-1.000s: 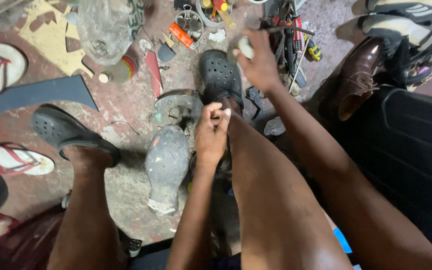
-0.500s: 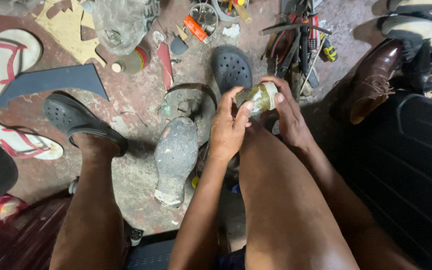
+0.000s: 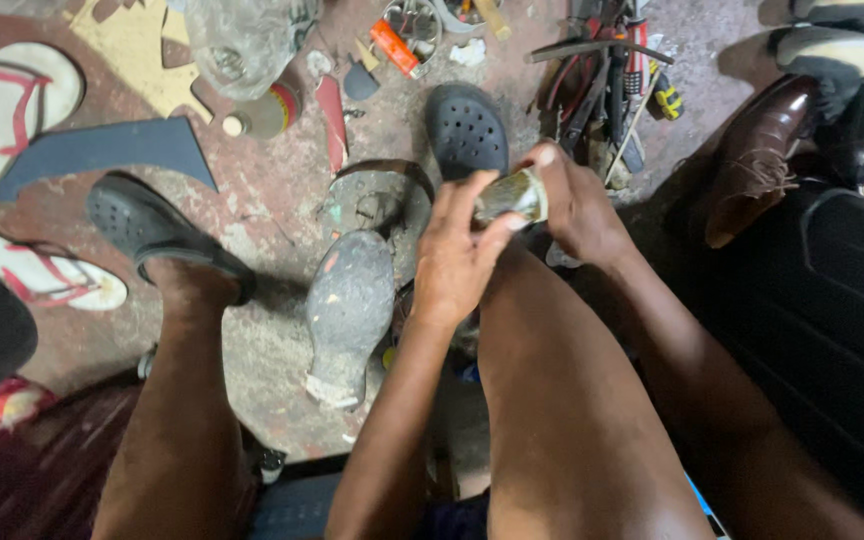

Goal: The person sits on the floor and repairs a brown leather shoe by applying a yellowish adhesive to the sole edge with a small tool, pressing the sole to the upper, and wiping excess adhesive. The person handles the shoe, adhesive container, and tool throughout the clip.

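Both my hands meet above my right knee around a small glass jar (image 3: 512, 194) with a pale, yellowish look. My right hand (image 3: 580, 205) wraps it from the right side. My left hand (image 3: 460, 250) pinches its near end with thumb and fingers. Below my hands, on the floor, a worn grey shoe sole (image 3: 349, 310) lies sole up over a metal shoe last stand (image 3: 377, 200). My right foot wears a dark perforated clog (image 3: 466, 130), my left foot another clog (image 3: 157, 232).
A brown leather shoe (image 3: 758, 158) stands at the right beside a black bag (image 3: 842, 320). Hand tools (image 3: 607, 75) lie in a heap at top centre. Flip-flops (image 3: 12, 110) and a dark blue cut sheet (image 3: 102, 150) lie at the left, a clear plastic bag (image 3: 247, 40) at the top.
My right hand came back from the tool heap with the small jar and brought it to my left hand over the knee. Now both hands grip it.
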